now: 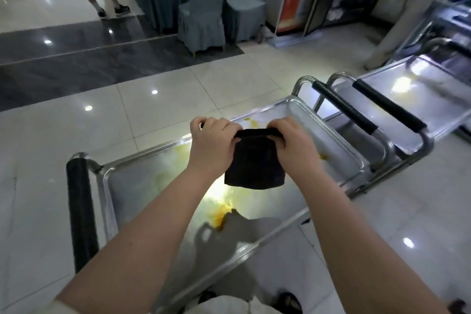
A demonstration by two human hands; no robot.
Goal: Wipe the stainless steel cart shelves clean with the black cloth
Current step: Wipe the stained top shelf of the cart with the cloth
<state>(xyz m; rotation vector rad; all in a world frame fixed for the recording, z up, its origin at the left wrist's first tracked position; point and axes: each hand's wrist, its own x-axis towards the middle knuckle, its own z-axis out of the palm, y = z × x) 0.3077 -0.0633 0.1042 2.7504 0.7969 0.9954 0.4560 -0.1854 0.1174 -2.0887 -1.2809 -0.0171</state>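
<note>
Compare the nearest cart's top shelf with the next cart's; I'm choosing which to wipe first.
The nearest shelf carries yellow smears in several spots; the next cart's shelf shows only one faint yellowish patch by glare. The black cloth, gripped by the left hand and right hand, hangs over the nearest shelf, not the next one. Both are rimmed steel trays.

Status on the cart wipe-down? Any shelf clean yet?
Done: nothing that shows; yellow smears streak the top shelf. In hand: the left hand and right hand grip the black cloth by its upper edge, and it hangs above the shelf without touching it. Left: wiping this whole shelf; any lower shelves are out of sight.
</note>
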